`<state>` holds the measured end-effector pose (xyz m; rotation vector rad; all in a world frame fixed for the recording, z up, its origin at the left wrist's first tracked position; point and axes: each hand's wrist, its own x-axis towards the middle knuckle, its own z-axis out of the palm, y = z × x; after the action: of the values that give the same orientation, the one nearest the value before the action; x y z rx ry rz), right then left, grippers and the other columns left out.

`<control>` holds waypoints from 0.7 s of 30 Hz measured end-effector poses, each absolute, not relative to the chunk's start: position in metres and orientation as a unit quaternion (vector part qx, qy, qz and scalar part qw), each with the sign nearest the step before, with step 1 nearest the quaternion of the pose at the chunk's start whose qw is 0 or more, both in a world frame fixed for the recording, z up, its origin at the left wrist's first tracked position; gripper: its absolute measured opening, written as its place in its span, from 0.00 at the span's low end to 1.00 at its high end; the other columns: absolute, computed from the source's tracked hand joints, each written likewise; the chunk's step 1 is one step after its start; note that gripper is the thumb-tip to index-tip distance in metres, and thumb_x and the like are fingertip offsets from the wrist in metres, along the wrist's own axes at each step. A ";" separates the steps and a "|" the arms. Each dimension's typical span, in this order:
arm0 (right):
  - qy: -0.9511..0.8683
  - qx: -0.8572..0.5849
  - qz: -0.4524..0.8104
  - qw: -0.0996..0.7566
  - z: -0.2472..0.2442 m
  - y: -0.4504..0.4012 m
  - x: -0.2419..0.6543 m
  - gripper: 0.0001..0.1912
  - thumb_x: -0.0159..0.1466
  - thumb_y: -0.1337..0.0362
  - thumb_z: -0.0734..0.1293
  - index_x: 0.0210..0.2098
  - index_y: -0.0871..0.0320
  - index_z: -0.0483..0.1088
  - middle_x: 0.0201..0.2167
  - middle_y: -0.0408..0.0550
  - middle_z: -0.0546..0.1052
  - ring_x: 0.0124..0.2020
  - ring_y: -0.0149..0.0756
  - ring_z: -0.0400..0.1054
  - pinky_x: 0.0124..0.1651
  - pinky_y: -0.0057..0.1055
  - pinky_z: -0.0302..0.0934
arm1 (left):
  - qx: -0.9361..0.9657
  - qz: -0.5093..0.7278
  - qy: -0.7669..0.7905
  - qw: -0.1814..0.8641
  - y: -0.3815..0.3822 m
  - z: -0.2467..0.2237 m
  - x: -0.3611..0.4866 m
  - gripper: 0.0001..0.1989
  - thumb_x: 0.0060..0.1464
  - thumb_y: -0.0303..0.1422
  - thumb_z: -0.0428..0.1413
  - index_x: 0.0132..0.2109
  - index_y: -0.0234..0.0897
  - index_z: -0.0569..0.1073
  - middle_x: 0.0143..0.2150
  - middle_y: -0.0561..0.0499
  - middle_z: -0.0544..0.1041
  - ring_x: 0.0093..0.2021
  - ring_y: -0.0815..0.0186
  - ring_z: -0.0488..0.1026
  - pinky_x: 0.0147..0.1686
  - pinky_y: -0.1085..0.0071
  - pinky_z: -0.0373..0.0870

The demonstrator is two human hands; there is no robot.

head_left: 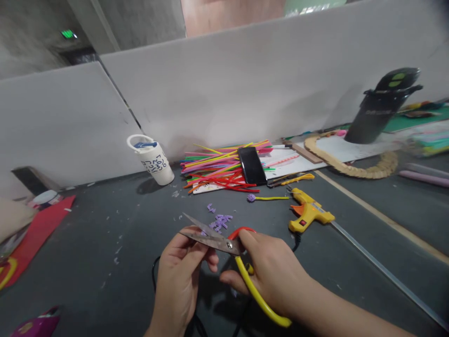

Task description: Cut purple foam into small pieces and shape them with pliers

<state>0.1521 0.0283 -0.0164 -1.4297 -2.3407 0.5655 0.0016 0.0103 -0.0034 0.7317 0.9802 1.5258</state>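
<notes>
My right hand (277, 262) grips a pair of scissors (229, 245) with one red and one yellow handle; their blades are apart and point left. In front of my left hand (182, 271) the blades cross its fingertips. Thumb and fingers of that hand are pinched together, and whatever they hold is hidden behind the blades. Just beyond the blades lie small purple cut pieces (220, 222) on the dark table. Farther right, a yellow-green stem with a purple ball tip (251, 198) lies near the nozzle of a yellow hot glue gun (308, 213).
Coloured pipe cleaners (213, 164) and a black phone (252, 166) lie at the back. A white cup (156, 164) stands left of them, a black tumbler (373, 112) at far right. A clear glue stick (382, 271) extends from the gun. Red sheet (38, 238) at left.
</notes>
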 end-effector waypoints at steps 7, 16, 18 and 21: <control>-0.820 -0.504 0.222 0.158 -0.014 0.027 0.153 0.27 0.53 0.40 0.62 0.35 0.58 0.65 0.29 0.50 0.74 0.31 0.45 0.69 0.31 0.33 0.56 | 0.317 0.637 0.407 0.572 0.011 -0.005 0.000 0.04 0.44 0.23 0.60 0.27 0.36 0.76 0.23 0.56 0.74 0.19 0.74 0.69 0.17 0.81 0.68; -0.814 -0.522 0.221 0.128 -0.014 0.029 0.149 0.28 0.53 0.39 0.62 0.36 0.58 0.64 0.29 0.50 0.74 0.31 0.47 0.70 0.29 0.33 0.53 | 0.312 0.632 0.410 0.579 0.010 -0.006 0.002 0.03 0.46 0.24 0.60 0.29 0.35 0.77 0.21 0.55 0.75 0.19 0.75 0.69 0.18 0.82 0.68; -0.814 -0.523 0.218 0.125 -0.013 0.028 0.150 0.28 0.53 0.39 0.61 0.35 0.58 0.64 0.29 0.50 0.74 0.31 0.46 0.70 0.29 0.32 0.52 | 0.314 0.631 0.409 0.580 0.010 -0.006 0.001 0.03 0.46 0.24 0.60 0.29 0.35 0.77 0.20 0.55 0.75 0.19 0.75 0.69 0.18 0.82 0.67; -0.815 -0.526 0.210 0.124 -0.013 0.027 0.150 0.28 0.53 0.38 0.62 0.35 0.58 0.64 0.27 0.49 0.74 0.30 0.46 0.70 0.28 0.31 0.51 | 0.318 0.626 0.405 0.585 0.010 -0.006 0.000 0.03 0.46 0.24 0.60 0.28 0.36 0.77 0.19 0.55 0.74 0.18 0.75 0.68 0.18 0.82 0.67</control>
<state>0.1502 0.0267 -0.0128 -1.5328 -2.3751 0.6116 -0.0005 0.0105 -0.0061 0.7408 0.9455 1.4602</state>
